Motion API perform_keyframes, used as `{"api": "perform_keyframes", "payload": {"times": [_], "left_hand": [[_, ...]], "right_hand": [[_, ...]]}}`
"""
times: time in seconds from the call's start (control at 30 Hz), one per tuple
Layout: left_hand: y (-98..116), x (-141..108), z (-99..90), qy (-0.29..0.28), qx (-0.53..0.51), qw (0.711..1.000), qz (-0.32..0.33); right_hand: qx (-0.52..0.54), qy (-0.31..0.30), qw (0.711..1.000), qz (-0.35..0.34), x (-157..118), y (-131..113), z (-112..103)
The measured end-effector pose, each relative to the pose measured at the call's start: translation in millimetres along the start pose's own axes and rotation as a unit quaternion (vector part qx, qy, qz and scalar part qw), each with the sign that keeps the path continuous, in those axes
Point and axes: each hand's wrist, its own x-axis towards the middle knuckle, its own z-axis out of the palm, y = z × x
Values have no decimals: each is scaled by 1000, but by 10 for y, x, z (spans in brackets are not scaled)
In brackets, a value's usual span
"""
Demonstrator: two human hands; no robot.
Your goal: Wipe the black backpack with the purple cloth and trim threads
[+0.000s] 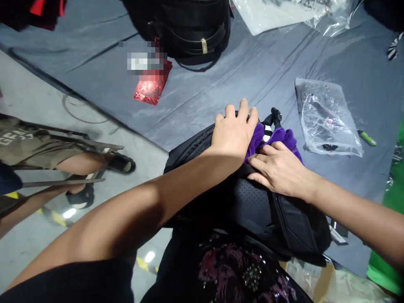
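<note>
A black backpack lies against my body at the table's near edge, with plush purple cloth showing at its top opening. My left hand rests over the far side of the bag's top, its fingers bent over the edge and their tips partly hidden. At the near edge of the opening, my right hand has its thumb and fingers closed on the black rim, knuckles against the purple cloth. A white label and a black strap end stick out beyond the hands.
Another black bag stands at the back of the grey-covered table. Nearby lies a red packet. To the right are a clear plastic-wrapped packet and a green marker-like item. A seated person's leg is at left.
</note>
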Motion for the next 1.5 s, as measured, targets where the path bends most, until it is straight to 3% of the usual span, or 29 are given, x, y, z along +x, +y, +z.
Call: {"api": "perform_keyframes", "payload": {"times": [0.17, 0.3, 0.47, 0.6, 0.83, 1.0, 1.13, 1.5], "left_hand": [[1, 7, 9, 2, 7, 1000, 1], [-1, 7, 8, 1, 4, 1000, 0], [-8, -2, -11, -5, -4, 1000, 4], [-12, -5, -11, -4, -5, 1000, 3], [-10, 3, 2, 1, 2, 1000, 1], [-14, -5, -8, 0, -1, 1000, 1], [-14, -10, -23, -4, -1, 1000, -1], [-22, -19, -58, -20, -21, 1000, 4]], "right_hand": [[7, 16, 999, -37, -3, 18, 7], [-11, -3, 1000, 4, -2, 7, 15], [9, 27, 999, -27, -20, 15, 22], [-8, 11, 1000, 5, -88, 42, 20], [15, 18, 999, -47, -23, 38, 22], [-14, 13, 1000, -2, -18, 27, 37], [13, 41, 998, -38, -43, 29, 30], [38, 34, 999, 16, -49, 15, 30]]}}
